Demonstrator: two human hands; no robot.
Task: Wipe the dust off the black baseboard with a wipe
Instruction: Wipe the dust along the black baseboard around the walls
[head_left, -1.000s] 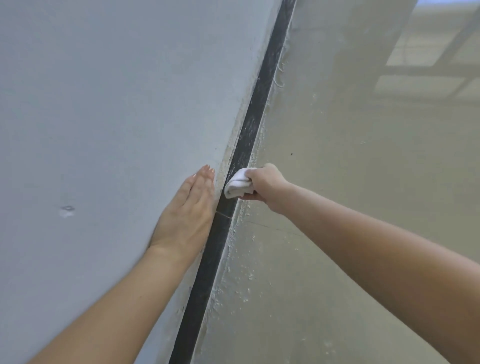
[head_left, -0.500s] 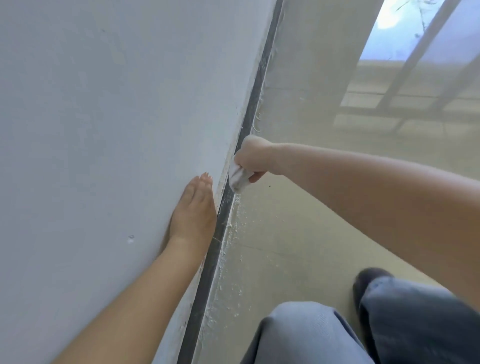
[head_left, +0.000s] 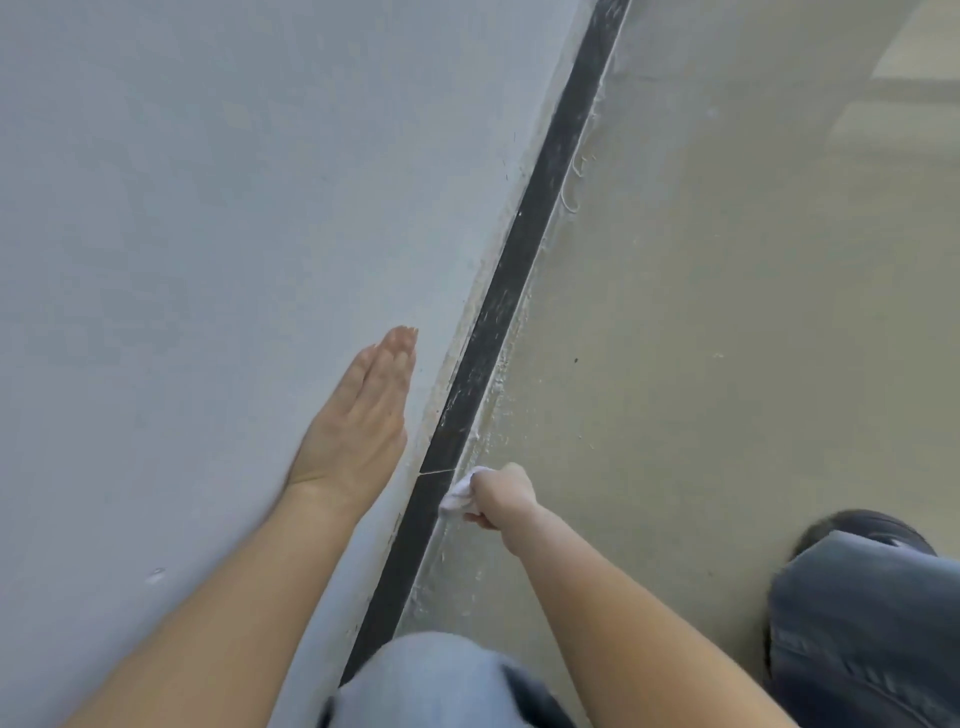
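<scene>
your right hand (head_left: 498, 496) grips the white wipe (head_left: 460, 494) against the black baseboard (head_left: 498, 317); your left hand (head_left: 363, 415), fingers pressed together, rests flat on the wall (head_left: 208, 208).

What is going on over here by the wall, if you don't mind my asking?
A person is wiping dust off the black baseboard. Their right hand grips a bunched white wipe and presses it against the baseboard near the floor. The left hand rests flat on the wall just above. Farther along, the baseboard looks streaked with pale dust, so there seems to be more to clean.
</scene>
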